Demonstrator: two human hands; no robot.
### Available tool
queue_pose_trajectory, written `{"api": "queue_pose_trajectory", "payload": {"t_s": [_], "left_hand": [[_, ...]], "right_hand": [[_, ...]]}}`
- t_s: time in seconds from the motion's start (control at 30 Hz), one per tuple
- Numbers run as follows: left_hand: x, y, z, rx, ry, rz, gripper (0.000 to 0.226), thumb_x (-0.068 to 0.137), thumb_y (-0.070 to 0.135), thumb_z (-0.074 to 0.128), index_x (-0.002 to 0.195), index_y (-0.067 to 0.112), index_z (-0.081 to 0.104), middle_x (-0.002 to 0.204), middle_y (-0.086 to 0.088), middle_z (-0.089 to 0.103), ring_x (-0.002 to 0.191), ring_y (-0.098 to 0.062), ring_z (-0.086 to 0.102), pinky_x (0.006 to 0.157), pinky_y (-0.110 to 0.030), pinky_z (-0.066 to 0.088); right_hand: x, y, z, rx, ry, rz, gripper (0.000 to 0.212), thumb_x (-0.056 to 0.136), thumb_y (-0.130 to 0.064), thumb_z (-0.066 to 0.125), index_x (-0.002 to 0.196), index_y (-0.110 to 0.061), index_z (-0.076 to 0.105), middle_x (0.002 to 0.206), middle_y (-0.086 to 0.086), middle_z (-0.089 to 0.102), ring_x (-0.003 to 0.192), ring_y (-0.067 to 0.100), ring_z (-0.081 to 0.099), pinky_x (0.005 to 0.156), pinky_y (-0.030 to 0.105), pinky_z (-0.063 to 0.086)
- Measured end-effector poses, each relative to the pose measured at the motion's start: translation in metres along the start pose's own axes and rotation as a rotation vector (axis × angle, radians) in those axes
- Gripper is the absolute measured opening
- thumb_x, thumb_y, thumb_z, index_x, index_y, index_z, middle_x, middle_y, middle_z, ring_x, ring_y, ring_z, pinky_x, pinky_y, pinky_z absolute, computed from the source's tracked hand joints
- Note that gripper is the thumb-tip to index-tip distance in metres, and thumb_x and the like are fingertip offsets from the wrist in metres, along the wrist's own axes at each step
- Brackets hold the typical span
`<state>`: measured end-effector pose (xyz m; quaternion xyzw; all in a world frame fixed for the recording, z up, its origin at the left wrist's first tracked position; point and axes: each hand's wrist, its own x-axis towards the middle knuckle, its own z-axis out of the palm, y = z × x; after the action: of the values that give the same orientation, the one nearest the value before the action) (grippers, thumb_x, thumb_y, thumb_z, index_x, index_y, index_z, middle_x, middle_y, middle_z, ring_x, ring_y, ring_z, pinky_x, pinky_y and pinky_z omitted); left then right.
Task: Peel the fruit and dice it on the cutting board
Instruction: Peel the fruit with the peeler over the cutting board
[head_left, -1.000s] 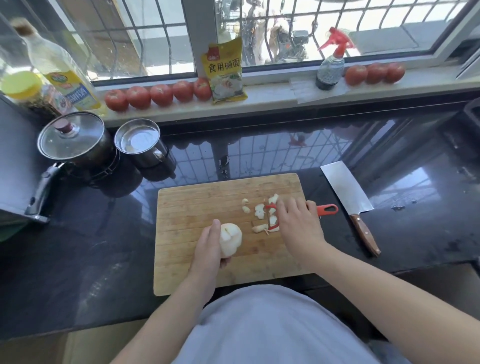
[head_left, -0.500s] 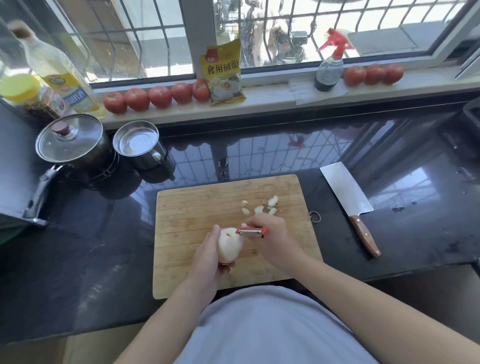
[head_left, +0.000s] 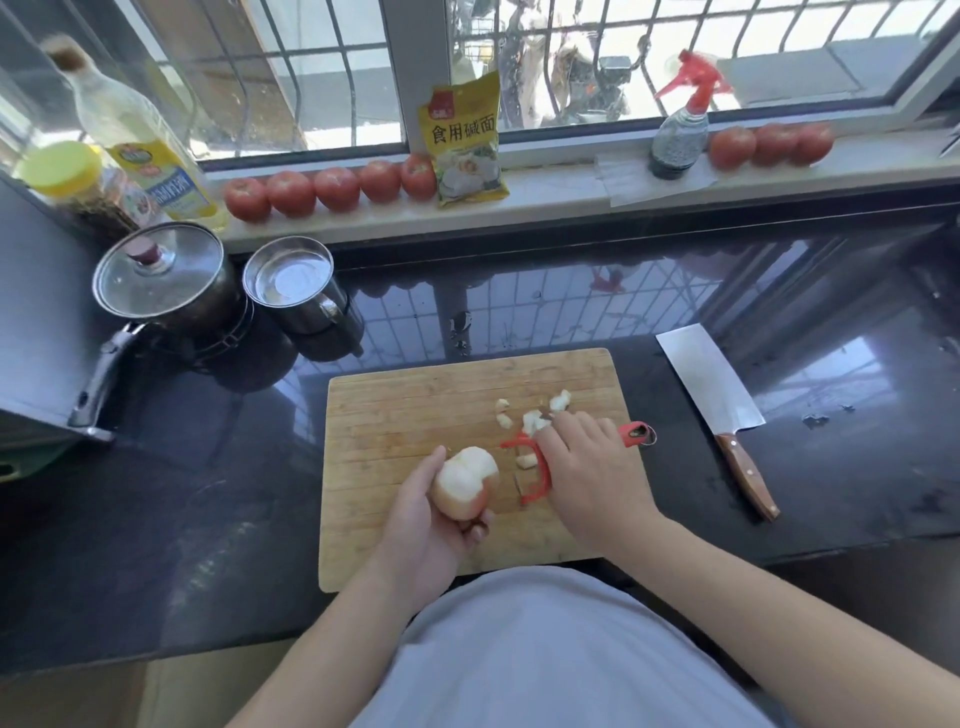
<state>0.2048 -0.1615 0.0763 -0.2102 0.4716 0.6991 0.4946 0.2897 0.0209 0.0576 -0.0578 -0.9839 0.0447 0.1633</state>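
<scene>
My left hand (head_left: 426, 525) grips a mostly peeled apple (head_left: 466, 482), pale on top with a strip of reddish skin near the bottom, just above the wooden cutting board (head_left: 410, 415). My right hand (head_left: 592, 467) holds a red peeler (head_left: 524, 470), its Y-shaped head a little right of the apple and its handle end sticking out past my fingers at the board's right edge. Several pale peel scraps (head_left: 532, 418) lie on the board beyond my right hand.
A cleaver (head_left: 711, 395) with a wooden handle lies on the black counter right of the board. A lidded pot (head_left: 161, 275) and a steel cup (head_left: 291, 283) stand at the back left. Tomatoes (head_left: 332, 187), an oil bottle (head_left: 140, 135), a yellow packet (head_left: 465, 140) and a spray bottle (head_left: 680, 130) line the windowsill.
My right hand has drawn the peeler off the apple and to the right, down toward the board. My left hand has turned the apple, showing more peeled flesh.
</scene>
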Motion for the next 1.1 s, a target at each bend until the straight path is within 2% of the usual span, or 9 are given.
{"api": "queue_pose_trajectory", "payload": {"t_s": [0.13,0.27,0.47,0.57,0.73,0.87,0.93,1.0,1.1], "left_hand": [[0.0,0.0,0.009,0.056,0.023,-0.026,0.04,0.102,0.047,0.05,0.101,0.012,0.069,0.086,-0.011,0.067,0.06,-0.022,0.052,0.05,-0.028,0.036],[0.003,-0.002,0.013,0.136,0.13,-0.049,0.041,0.103,0.052,0.047,0.098,0.016,0.067,0.08,-0.009,0.064,0.056,-0.018,0.051,0.047,-0.026,0.032],[0.007,0.0,0.015,0.255,0.242,-0.03,0.041,0.104,0.045,0.047,0.097,0.01,0.067,0.072,-0.014,0.065,0.045,-0.022,0.047,0.038,-0.022,0.028],[0.006,0.002,0.014,0.218,0.243,-0.033,0.04,0.104,0.042,0.048,0.111,0.007,0.064,0.076,-0.017,0.066,0.044,-0.021,0.044,0.035,-0.019,0.025],[-0.003,0.004,0.009,0.162,0.197,-0.01,0.036,0.103,0.041,0.051,0.118,0.01,0.061,0.084,-0.018,0.07,0.049,-0.021,0.048,0.039,-0.022,0.032],[-0.003,0.003,0.008,0.058,0.116,-0.057,0.041,0.103,0.045,0.05,0.118,0.009,0.064,0.09,-0.016,0.068,0.056,-0.022,0.054,0.045,-0.025,0.037],[-0.004,0.002,0.008,0.045,0.076,-0.074,0.042,0.102,0.046,0.05,0.117,0.01,0.065,0.091,-0.016,0.066,0.057,-0.022,0.053,0.047,-0.026,0.036],[-0.005,0.002,0.008,0.062,0.051,-0.066,0.038,0.102,0.044,0.051,0.114,0.011,0.065,0.091,-0.015,0.064,0.058,-0.021,0.052,0.05,-0.028,0.034],[-0.004,0.002,0.007,0.118,0.026,-0.035,0.031,0.099,0.035,0.05,0.115,0.01,0.061,0.087,-0.014,0.064,0.061,-0.022,0.051,0.051,-0.029,0.034]], "right_hand": [[0.002,-0.019,-0.003,-0.052,0.075,-0.149,0.01,0.087,-0.008,0.052,0.085,-0.015,0.059,0.092,0.009,0.056,0.086,0.032,0.051,0.08,0.042,0.042],[0.007,-0.026,-0.003,-0.083,0.084,-0.207,0.024,0.091,-0.003,0.038,0.077,-0.016,0.052,0.078,0.007,0.05,0.074,0.03,0.048,0.075,0.041,0.041],[0.009,-0.018,0.003,-0.091,0.114,-0.211,0.025,0.092,-0.002,0.035,0.078,-0.015,0.051,0.085,0.01,0.053,0.077,0.032,0.051,0.073,0.042,0.048],[0.008,-0.003,0.014,-0.101,-0.002,-0.109,0.017,0.087,-0.004,0.043,0.09,-0.014,0.056,0.085,0.008,0.055,0.078,0.031,0.051,0.072,0.042,0.045],[0.001,0.038,0.015,-0.236,-0.443,0.173,0.033,0.081,-0.008,0.06,0.112,-0.017,0.058,0.104,0.005,0.057,0.096,0.028,0.052,0.086,0.041,0.041],[0.001,0.031,0.013,-0.254,-0.567,0.225,0.036,0.088,-0.014,0.059,0.122,-0.021,0.05,0.115,0.002,0.056,0.106,0.026,0.051,0.091,0.04,0.037],[0.0,0.029,0.015,-0.233,-0.507,0.259,0.028,0.09,-0.013,0.053,0.117,-0.021,0.054,0.109,0.002,0.059,0.101,0.026,0.053,0.087,0.04,0.039],[-0.002,0.028,0.014,-0.144,-0.35,0.242,0.02,0.089,-0.01,0.049,0.104,-0.02,0.058,0.096,0.001,0.061,0.089,0.026,0.054,0.079,0.041,0.042],[-0.003,0.021,0.009,0.026,-0.087,0.07,0.011,0.089,-0.012,0.053,0.096,-0.014,0.061,0.085,0.001,0.059,0.08,0.027,0.052,0.07,0.041,0.042]]}}
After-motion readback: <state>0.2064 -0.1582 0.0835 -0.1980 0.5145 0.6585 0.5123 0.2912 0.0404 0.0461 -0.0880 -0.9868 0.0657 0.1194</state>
